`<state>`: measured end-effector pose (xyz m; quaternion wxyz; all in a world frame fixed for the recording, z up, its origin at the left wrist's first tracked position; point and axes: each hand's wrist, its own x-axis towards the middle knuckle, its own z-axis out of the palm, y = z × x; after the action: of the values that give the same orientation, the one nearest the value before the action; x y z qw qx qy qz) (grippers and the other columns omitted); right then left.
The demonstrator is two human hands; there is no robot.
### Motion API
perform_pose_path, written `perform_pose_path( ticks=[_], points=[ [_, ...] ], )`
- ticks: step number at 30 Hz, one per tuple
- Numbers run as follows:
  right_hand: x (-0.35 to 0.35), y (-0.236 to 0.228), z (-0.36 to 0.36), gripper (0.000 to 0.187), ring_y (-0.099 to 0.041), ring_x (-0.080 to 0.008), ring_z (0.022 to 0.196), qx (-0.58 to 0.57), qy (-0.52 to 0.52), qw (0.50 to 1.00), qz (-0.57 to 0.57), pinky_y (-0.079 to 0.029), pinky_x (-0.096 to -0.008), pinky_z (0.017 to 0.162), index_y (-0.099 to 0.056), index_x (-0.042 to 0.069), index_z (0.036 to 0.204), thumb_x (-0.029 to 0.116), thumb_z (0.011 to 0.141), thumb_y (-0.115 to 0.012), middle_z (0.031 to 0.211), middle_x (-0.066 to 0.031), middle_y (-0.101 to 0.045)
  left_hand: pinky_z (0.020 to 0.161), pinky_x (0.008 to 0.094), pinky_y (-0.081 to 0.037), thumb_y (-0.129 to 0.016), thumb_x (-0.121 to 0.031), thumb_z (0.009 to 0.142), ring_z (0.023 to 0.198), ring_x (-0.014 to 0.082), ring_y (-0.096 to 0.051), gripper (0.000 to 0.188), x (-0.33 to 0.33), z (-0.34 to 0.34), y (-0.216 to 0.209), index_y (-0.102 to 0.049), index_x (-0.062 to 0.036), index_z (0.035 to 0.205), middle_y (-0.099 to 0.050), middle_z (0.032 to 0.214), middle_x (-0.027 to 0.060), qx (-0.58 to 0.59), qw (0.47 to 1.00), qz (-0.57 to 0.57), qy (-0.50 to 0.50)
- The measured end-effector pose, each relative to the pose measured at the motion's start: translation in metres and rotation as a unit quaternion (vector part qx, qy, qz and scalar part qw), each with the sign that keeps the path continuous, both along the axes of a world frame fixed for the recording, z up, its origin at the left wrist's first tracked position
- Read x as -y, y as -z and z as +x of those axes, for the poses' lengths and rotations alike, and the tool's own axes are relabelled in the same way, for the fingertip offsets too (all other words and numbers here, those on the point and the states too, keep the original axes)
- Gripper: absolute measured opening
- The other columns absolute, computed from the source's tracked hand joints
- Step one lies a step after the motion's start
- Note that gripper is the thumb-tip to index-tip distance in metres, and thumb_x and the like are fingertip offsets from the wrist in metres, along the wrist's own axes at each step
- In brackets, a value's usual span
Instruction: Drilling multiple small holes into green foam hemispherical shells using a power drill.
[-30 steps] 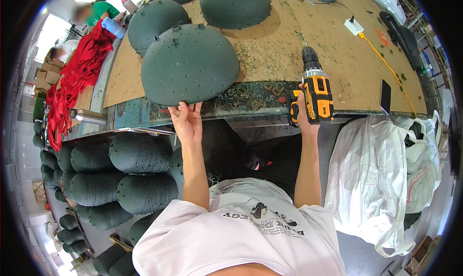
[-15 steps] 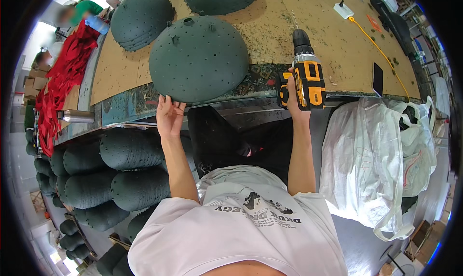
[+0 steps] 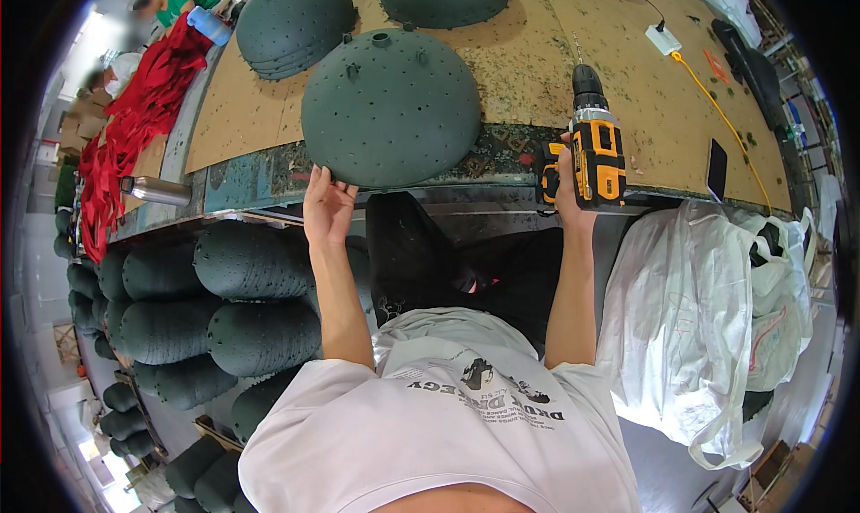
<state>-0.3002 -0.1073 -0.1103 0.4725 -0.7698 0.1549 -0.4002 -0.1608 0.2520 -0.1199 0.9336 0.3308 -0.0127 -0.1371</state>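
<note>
A dark green plastic dome [image 3: 391, 110], dotted with small holes and bearing a few short pegs and a collar at its top, sits at the table's near edge. My left hand [image 3: 330, 210] grips its near rim at the left, with the fingertips partly hidden at the edge. My right hand [image 3: 571, 195] is wrapped round the handle of a yellow and black cordless drill [image 3: 598, 159]. The drill's bit points to the far side of the table, to the right of the dome and apart from it.
More domes [image 3: 294, 25] stand farther back on the board-covered table [image 3: 537, 74]. Red straps [image 3: 148, 92] and a steel bottle [image 3: 157, 190] lie left; a person works beyond. Right are a phone [image 3: 717, 171], a yellow cable [image 3: 717, 101] and white sacks [image 3: 676, 316]. Stacked domes [image 3: 260, 334] fill the lower left.
The whole view has shifted, so the table and its contents appear a little farther right. Both hands keep their holds on the dome and the drill.
</note>
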Motion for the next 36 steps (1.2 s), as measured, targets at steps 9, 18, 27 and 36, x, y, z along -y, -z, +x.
perform_pose_path(
  ticks=[9, 18, 27, 36],
  points=[
    [0.002, -0.004, 0.013, 0.025, -0.067, -0.0170, 0.098, 0.001, 0.001, 0.999, 0.049, -0.052, -0.0326, 0.088, -0.065, 0.001, 0.116, 0.009, 0.093, -0.067, 0.106, -0.0066, -0.072, 0.091, 0.0403, -0.058, -0.063, -0.006, 0.097, 0.099, 0.0179, -0.069, 0.029, 0.014, -0.031, 0.014, -0.050, -0.0034, 0.122, -0.069, 0.103, 0.0060, 0.016, 0.989, 0.144, -0.017],
    [0.004, -0.003, 0.016, 0.020, -0.056, -0.0056, 0.070, 0.022, 0.000, 1.000, 0.017, -0.049, -0.0236, 0.066, -0.063, 0.005, 0.116, 0.007, 0.095, -0.064, 0.105, -0.0003, -0.068, 0.055, 0.0260, -0.055, -0.066, -0.032, 0.098, 0.060, 0.0141, -0.065, 0.035, 0.012, -0.049, 0.039, -0.064, 0.0031, 0.099, -0.068, 0.081, 0.0090, 0.026, 0.873, 0.486, 0.016],
    [-0.053, -0.026, -0.058, 0.039, -0.055, -0.0099, 0.091, 0.000, -0.023, 0.998, 0.062, -0.047, -0.0267, 0.082, -0.054, 0.002, 0.134, 0.004, 0.095, -0.062, 0.118, -0.0050, -0.065, 0.054, 0.0243, -0.048, -0.061, -0.029, 0.098, 0.057, 0.0096, -0.059, 0.030, -0.003, -0.033, -0.071, -0.071, -0.0010, 0.100, -0.070, 0.080, 0.0067, 0.125, 0.737, 0.653, 0.123],
    [-0.139, -0.036, -0.141, 0.071, -0.062, -0.0174, 0.103, -0.046, -0.116, 0.987, 0.101, -0.051, -0.0296, 0.090, -0.036, -0.001, 0.141, -0.007, 0.078, -0.069, 0.119, -0.0110, -0.058, 0.091, 0.0331, -0.049, -0.057, -0.033, 0.100, 0.104, 0.0238, -0.066, 0.036, 0.100, 0.102, -0.146, -0.066, -0.0037, 0.117, -0.071, 0.109, 0.0097, 0.535, 0.614, 0.572, -0.094]
  ],
)
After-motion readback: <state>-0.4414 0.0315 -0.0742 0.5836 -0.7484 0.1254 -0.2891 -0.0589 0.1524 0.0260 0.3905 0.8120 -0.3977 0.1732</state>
